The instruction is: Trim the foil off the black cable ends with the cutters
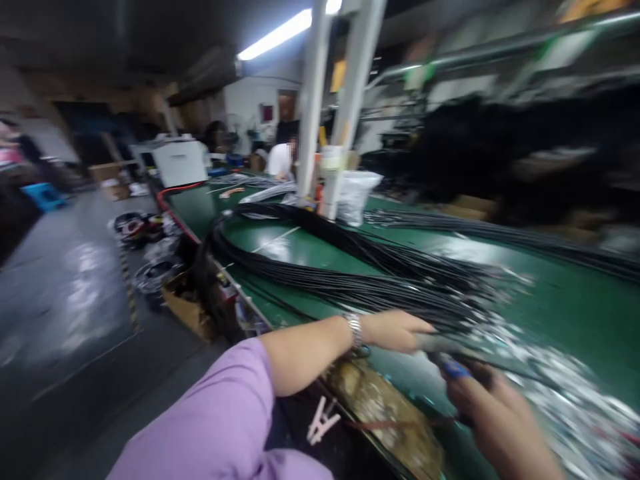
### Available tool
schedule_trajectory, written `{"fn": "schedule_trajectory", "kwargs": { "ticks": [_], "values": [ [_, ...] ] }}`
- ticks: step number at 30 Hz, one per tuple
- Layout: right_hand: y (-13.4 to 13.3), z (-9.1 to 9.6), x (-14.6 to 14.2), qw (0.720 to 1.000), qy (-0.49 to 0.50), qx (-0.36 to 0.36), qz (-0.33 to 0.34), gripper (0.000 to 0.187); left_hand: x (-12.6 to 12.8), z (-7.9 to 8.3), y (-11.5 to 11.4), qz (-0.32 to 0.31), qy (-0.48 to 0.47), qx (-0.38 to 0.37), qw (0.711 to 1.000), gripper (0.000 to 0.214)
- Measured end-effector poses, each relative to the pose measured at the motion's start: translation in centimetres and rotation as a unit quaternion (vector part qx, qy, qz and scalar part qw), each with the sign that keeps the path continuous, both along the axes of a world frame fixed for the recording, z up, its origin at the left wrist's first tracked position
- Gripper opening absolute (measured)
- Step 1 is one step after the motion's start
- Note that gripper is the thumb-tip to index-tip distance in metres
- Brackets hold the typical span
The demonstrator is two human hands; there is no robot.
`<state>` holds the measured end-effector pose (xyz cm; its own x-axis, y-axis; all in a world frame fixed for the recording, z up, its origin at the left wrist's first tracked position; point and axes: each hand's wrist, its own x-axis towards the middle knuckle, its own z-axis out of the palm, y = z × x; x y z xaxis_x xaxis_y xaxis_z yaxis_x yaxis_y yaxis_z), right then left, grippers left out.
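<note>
My left hand (393, 331), with a metal-banded watch (355, 330) at the wrist, reaches over the table's near edge. Its fingers come together at a blurred greyish strip, which I cannot make out. Close by on the right, my right hand (493, 400) curls around a dark object (477, 375), too smeared to name. A blue band (456, 369) shows on one of its fingers. Just beyond both hands lie the ends of a thick bundle of black cables (350, 283). Whitish, shiny cable ends (565, 380) spread to the right of my right hand.
Brownish crumpled material (385, 407) lies along the near edge, with a pink clip (324, 421) beside it. More black cables (500, 230) stretch across the green table (590, 317). White posts (345, 107) and a white bag (356, 197) stand farther back. A person (280, 160) is beyond.
</note>
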<state>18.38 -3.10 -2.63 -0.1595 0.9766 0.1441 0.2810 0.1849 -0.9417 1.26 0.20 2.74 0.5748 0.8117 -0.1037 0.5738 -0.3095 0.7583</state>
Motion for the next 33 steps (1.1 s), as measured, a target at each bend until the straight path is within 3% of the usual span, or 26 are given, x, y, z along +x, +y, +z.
{"fn": "schedule_trajectory", "kwargs": {
  "ticks": [2,4,9,12,15,19,21,24,26,30,33],
  "values": [
    [-0.7,0.6,-0.3,0.995,0.067,-0.062,-0.049,0.028,-0.4,-0.4,-0.1,0.025,-0.049,-0.062,0.997,0.013],
    [-0.8,1.3,-1.1,0.989,0.121,-0.081,-0.033,0.032,-0.7,-0.8,0.2,0.051,-0.095,-0.099,0.989,0.022],
    [-0.5,1.6,-2.0,0.961,0.242,-0.108,-0.079,0.039,-0.9,-1.3,0.3,0.023,-0.083,-0.094,0.992,0.019],
    [-0.3,1.2,-1.7,0.945,0.287,-0.091,-0.130,0.040,-1.4,-1.0,0.3,0.032,-0.013,0.009,0.999,0.022],
    [0.0,1.2,-1.4,0.934,0.311,-0.081,-0.154,0.040,-1.9,-0.3,0.4,0.054,0.083,0.158,0.982,0.028],
    [0.0,1.4,-1.5,0.961,0.245,-0.064,-0.115,0.039,-1.3,0.2,-0.2,0.091,0.180,0.213,0.956,0.023],
    [-0.2,1.3,-1.8,0.978,0.184,-0.049,-0.082,0.037,-0.7,-0.1,-0.6,0.084,0.159,0.179,0.967,0.016],
    [-0.3,1.2,-2.0,0.986,0.148,-0.045,-0.057,0.035,-0.3,-0.6,-0.7,0.047,0.032,-0.010,0.998,0.022],
    [-0.1,1.0,-1.9,0.979,0.183,-0.057,-0.072,0.036,-0.3,-0.8,-0.5,0.043,-0.048,-0.123,0.990,0.031],
    [0.3,0.8,-1.3,0.955,0.258,-0.084,-0.123,0.042,-0.5,-1.0,-0.2,0.062,-0.125,-0.171,0.975,0.038],
    [0.2,0.5,-1.1,0.965,0.221,-0.102,-0.102,0.047,-0.3,-0.9,-0.2,0.096,-0.147,-0.205,0.963,0.033]
  ]
}}
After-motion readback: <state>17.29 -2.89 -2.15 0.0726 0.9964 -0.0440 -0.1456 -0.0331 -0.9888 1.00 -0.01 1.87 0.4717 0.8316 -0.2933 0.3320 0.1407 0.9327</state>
